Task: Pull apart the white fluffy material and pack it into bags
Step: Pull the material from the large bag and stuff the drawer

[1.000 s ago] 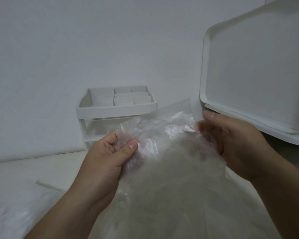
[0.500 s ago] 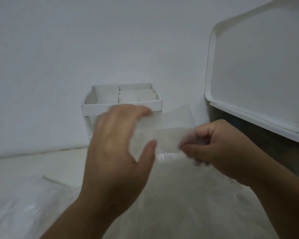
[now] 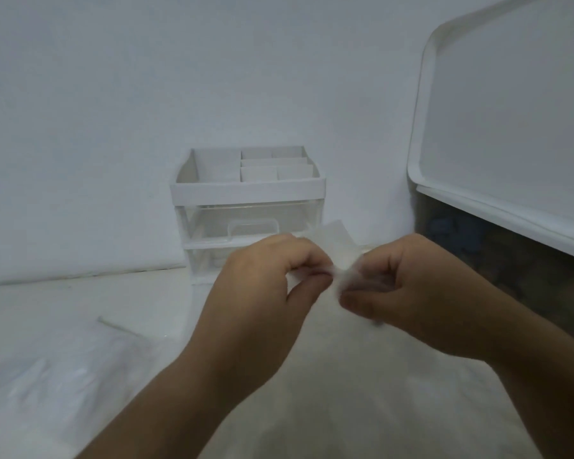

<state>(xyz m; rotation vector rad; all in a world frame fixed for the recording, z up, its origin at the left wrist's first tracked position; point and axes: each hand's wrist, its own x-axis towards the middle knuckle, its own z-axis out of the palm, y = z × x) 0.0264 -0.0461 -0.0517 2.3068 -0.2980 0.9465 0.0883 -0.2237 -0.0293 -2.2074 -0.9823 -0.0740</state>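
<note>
While both hands work the bag neck, the state is this: left hand (image 3: 272,283) curled, thumb and fingers pinching the gathered film; right hand (image 3: 401,293) also curled, pinching the same neck from the other side. The two pinches sit just beside each other, nearly touching. The clear bag (image 3: 337,238) has its mouth flap sticking up behind the knuckles, and its body hangs below, between the forearms. The white fluffy material (image 3: 352,385) reads as the pale mass inside that body (blurred, so I can't tell how full it is).

Judgement: this is the close-off step on a packed bag. To do it well:
- Hold one pinch fixed and turn the other, so the neck twists tight instead of sliding.
- Press the air out first, or the film balloons.
- Grip below the flap so no fibres get caught in the twist.
- The film looks thin and slippery, so it will likely tear if yanked.

Around: a white drawer organiser (image 3: 246,193) stands right behind the hands against the wall, near enough to clip when the bag is lifted. A white lid (image 3: 511,127) leans at the right over a bin (image 3: 478,256) with dark contents, close to the right hand. Loose clear film (image 3: 30,392) lies at the left on the surface.
</note>
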